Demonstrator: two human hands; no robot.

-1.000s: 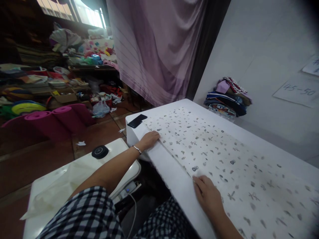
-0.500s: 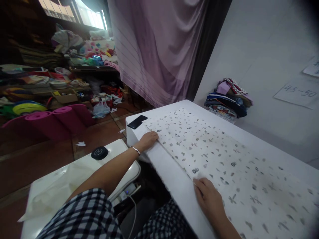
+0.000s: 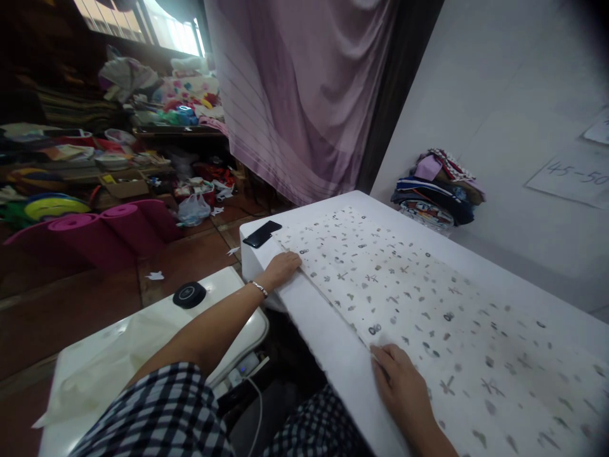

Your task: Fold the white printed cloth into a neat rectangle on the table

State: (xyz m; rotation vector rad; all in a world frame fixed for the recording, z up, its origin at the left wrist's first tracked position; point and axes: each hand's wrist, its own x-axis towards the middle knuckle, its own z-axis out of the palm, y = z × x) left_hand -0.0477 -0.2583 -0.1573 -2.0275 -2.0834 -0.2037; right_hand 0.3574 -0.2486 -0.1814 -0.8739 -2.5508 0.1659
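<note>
A white cloth printed with small grey-brown motifs (image 3: 404,298) lies flat over the white-covered table (image 3: 316,330). At its near edge, toward the far end, my left hand (image 3: 283,269) is closed, fingers curled on the border. Closer to me, my right hand (image 3: 400,381) pinches the same edge between thumb and fingers. The fingertips of both hands are partly hidden. Beyond my left hand, a black phone (image 3: 261,235) rests at the table corner, by the cloth's corner.
On my left stands a white side table (image 3: 228,292) bearing a black round device (image 3: 189,294) and pale crumpled fabric (image 3: 118,355). A white cable (image 3: 257,406) hangs below. Folded clothes (image 3: 431,193) are stacked by the wall. Pink rolls (image 3: 90,235) stand on the tiled floor near a purple curtain (image 3: 304,95).
</note>
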